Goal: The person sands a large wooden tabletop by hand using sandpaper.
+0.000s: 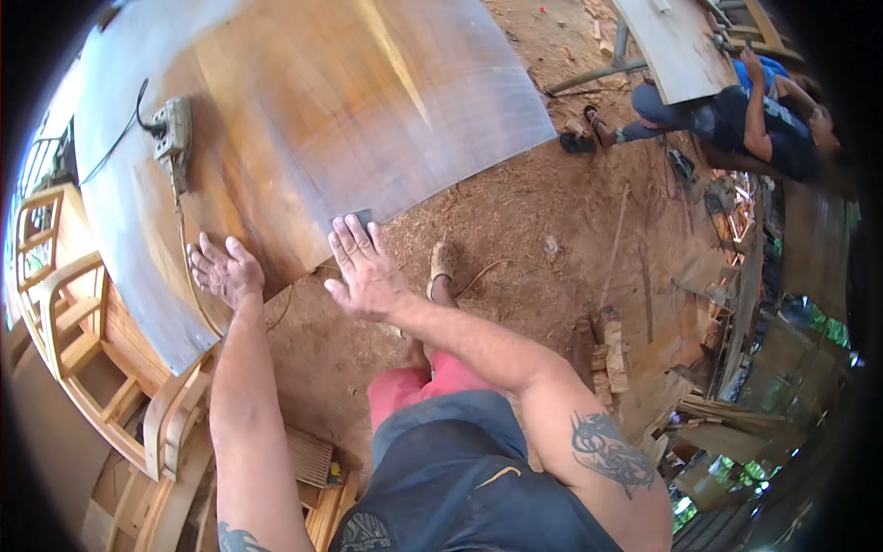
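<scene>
A large wooden board (pixel 303 101) with a glossy, streaked surface lies in front of me. My right hand (pixel 366 274) is at its near edge, fingers stretched flat over a small dark flat piece (pixel 362 217) that looks like sandpaper. Most of that piece is hidden under the fingertips. My left hand (pixel 228 272) is open, fingers spread, over the board's near left part beside a cord (pixel 189 267). A power strip (pixel 172 133) with a black plug in it lies on the board farther off.
Curved wooden frames (pixel 69 313) stand at the left. Sawdust covers the dirt floor (pixel 515 304), with wood offcuts (pixel 607 354) to the right. At the upper right another person (pixel 736 120) sits by a pale board (pixel 676 46). My sandalled foot (pixel 442 265) is near the board's edge.
</scene>
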### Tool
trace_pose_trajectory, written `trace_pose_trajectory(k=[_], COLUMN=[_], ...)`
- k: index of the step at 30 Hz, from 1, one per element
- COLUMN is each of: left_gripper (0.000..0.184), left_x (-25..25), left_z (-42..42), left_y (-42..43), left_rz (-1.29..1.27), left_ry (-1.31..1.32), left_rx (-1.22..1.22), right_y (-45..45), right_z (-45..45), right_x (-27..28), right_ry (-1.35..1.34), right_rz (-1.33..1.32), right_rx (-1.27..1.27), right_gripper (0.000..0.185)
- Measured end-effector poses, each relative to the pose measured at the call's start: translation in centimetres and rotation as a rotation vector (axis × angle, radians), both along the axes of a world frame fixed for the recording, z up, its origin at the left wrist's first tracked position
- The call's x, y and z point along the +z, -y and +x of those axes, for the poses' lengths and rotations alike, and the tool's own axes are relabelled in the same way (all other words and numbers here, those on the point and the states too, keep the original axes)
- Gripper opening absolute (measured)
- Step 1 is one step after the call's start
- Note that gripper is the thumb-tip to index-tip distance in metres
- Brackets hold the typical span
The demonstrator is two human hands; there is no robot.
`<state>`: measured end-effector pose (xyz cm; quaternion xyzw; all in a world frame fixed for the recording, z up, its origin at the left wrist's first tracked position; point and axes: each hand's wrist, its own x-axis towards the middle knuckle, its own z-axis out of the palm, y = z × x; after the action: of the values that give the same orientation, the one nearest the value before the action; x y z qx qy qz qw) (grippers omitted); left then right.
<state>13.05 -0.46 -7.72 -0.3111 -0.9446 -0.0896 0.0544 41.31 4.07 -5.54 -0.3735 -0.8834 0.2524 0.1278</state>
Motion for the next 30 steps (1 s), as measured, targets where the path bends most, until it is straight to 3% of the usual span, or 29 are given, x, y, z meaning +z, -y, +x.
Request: trace_pose_trajectory(k=[2, 4, 5, 6, 9, 13, 14, 16, 19, 20, 21, 22, 24, 26, 28, 30], left_gripper=[0.069, 0.069, 0.069, 0.069, 0.069, 0.069, 0.069, 0.068, 0.068, 0.068, 0.068, 0.068, 0.069, 0.069, 0.069, 0.069], left_x=[-0.6, 0.0, 0.3, 0.3, 0.2, 0.1, 0.3, 0.7, -0.4, -0.5, -0.5, -0.5, -0.2, -0.3, -0.1, 0.1], left_z=[-0.4, 0.0, 0.2, 0.3, 0.2, 0.1, 0.3, 0.1, -0.3, -0.4, -0.4, -0.4, 0.0, -0.4, -0.2, 0.2], left_y=[0.0, -0.2, -0.4, -0.4, -0.4, -0.4, -0.5, -0.2, 0.1, 0.2, 0.2, 0.1, 0.1, 0.0, -0.2, -0.2], left_rz=[0.012, -0.018, -0.031, -0.023, -0.017, -0.030, -0.031, -0.025, -0.007, -0.013, -0.017, -0.018, -0.025, -0.027, -0.017, -0.019], left_ry=[-0.018, -0.002, 0.007, -0.005, -0.018, -0.029, -0.020, -0.025, -0.042, -0.047, -0.050, -0.050, -0.044, -0.061, -0.063, -0.047], left_rx=[-0.020, 0.007, 0.018, 0.013, 0.001, -0.001, 0.004, -0.006, -0.038, -0.033, -0.027, -0.026, -0.024, -0.035, -0.024, -0.019], right_y=[-5.2, -13.4, -17.5, -20.8, -23.4, -9.5, -6.0, 0.2, -7.2, -10.7, -15.5, -19.8, -25.2, -26.6, -18.7, -10.2], right_z=[3.7, 11.9, 15.8, 18.5, 17.6, 3.4, -0.4, -3.9, 1.6, 5.0, 8.6, 12.9, 17.8, 17.9, 9.9, 1.6], right_x=[-0.7, 0.4, -0.6, -0.7, 1.0, -2.7, 4.6, 0.0, 4.2, 0.8, 3.2, 1.0, -4.0, -8.0, 0.0, -2.1], right_ry=[-0.041, 0.363, 0.309, 0.469, 0.524, -0.050, 0.137, -0.246, 0.065, 0.025, 0.074, 0.041, 0.304, 0.391, 0.150, -0.153], right_rz=[0.248, 0.269, 0.203, 0.145, -0.024, 0.327, -0.035, -0.149, -0.113, 0.163, 0.178, 0.416, 0.554, 0.913, 0.151, 0.218], right_rx=[-0.077, -0.301, -0.427, -0.593, -0.868, -0.388, -0.231, -0.001, -0.052, -0.204, -0.379, -0.534, -0.736, -0.827, -0.682, -0.434], right_gripper=[0.088, 0.082, 0.088, 0.087, 0.086, 0.092, 0.085, 0.084, 0.082, 0.069, 0.050, 0.045, 0.067, 0.082, 0.097, 0.104])
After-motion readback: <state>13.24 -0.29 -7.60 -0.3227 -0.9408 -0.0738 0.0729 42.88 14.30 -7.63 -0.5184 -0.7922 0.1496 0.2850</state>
